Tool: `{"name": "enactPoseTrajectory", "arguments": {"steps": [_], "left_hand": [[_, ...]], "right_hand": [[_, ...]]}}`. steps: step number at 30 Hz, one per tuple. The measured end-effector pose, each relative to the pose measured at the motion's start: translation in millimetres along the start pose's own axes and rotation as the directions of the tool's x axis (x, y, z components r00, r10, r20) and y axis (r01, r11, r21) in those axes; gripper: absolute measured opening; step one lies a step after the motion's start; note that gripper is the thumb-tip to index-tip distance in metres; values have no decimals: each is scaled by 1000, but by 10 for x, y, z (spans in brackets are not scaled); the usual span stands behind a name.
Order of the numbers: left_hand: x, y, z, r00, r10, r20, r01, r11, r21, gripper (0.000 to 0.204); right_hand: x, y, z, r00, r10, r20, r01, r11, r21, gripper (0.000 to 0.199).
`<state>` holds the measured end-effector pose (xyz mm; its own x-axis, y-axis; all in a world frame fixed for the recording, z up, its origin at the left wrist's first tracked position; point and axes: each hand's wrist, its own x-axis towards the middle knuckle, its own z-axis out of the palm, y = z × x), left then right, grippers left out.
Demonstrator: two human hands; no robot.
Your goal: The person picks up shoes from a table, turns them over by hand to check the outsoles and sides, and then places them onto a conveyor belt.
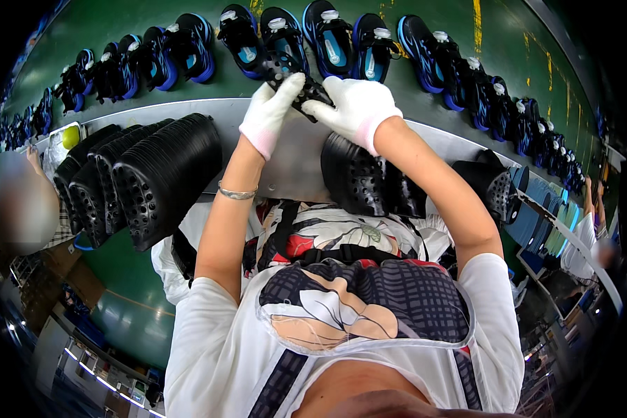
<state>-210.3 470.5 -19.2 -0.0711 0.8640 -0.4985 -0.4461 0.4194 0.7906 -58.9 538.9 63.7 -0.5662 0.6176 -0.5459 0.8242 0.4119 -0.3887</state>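
Observation:
Both my hands wear white gloves and grip one black perforated shoe upper (308, 90) above the grey work shelf (188, 108). My left hand (272, 111) holds its left end. My right hand (355, 104) holds its right end. A silver bracelet sits on my left wrist. Just beyond the hands, a row of black-and-blue shoes (327, 38) runs along the green conveyor belt (237, 87).
Stacks of black perforated uppers (146, 174) lie on the shelf at the left, and more (362, 177) sit under my right forearm. A co-worker stands at the left edge. Another person in white (584, 237) works at the right, beside blue insoles (547, 223).

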Motion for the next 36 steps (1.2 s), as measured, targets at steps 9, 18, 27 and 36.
{"name": "enactPoseTrajectory", "arguments": {"steps": [9, 18, 27, 36], "left_hand": [[294, -459, -401, 857, 483, 179, -416, 444, 794, 35], [798, -504, -263, 795, 585, 157, -392, 299, 870, 22], [883, -514, -262, 822, 554, 133, -298, 219, 929, 16], [905, -529, -276, 843, 534, 66, -223, 234, 946, 20]], "right_hand": [[686, 180, -122, 994, -3, 112, 2, 1000, 8, 60], [1337, -110, -308, 995, 98, -20, -100, 936, -337, 36], [1289, -143, -442, 987, 126, 102, -96, 961, -258, 36], [1806, -233, 138, 990, 110, -92, -136, 929, -344, 30]]}}
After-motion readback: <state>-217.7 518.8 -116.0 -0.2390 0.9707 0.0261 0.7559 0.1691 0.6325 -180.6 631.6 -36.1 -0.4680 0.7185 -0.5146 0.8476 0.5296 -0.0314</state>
